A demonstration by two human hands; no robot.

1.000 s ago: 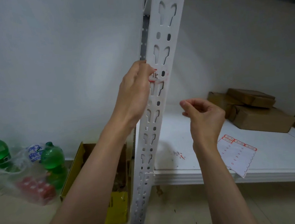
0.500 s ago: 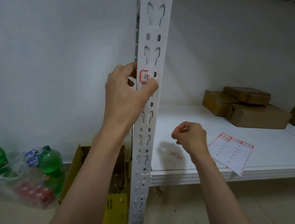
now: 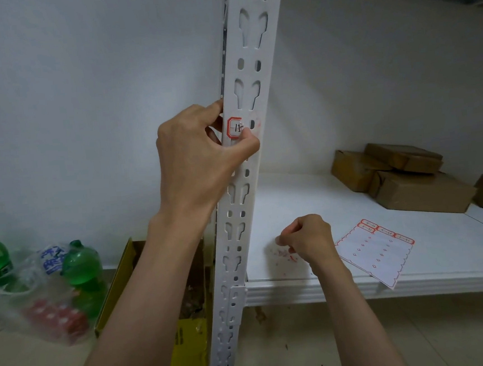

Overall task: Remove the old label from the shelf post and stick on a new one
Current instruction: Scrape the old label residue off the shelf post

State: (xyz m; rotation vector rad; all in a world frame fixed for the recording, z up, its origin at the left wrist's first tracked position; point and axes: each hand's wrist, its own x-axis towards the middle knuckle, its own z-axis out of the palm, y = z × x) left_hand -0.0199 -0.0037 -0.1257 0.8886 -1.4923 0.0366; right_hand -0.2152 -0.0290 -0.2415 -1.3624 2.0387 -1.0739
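A white perforated shelf post [image 3: 249, 65] runs up the middle of the view. On it is the old label [image 3: 235, 127], red-bordered with handwriting; its right part is torn away, leaving faint red residue. My left hand [image 3: 200, 157] grips the post just below and beside the label, thumb tip touching the label's lower right corner. My right hand [image 3: 308, 239] is low over the white shelf [image 3: 445, 252], fingers pinched together above a scatter of small red and white label scraps [image 3: 281, 255]. A label sheet [image 3: 375, 254] with a few red-bordered labels lies on the shelf to its right.
Brown cardboard parcels [image 3: 403, 180] are stacked at the back right of the shelf. On the floor left of the post stand an open yellow carton [image 3: 187, 345], green bottles [image 3: 82, 264] and a clear plastic bag [image 3: 40, 302] with red items.
My right hand has dropped from beside the post to the shelf surface over the scraps. My left hand slid from covering the label to gripping just below it, exposing the label's left part.
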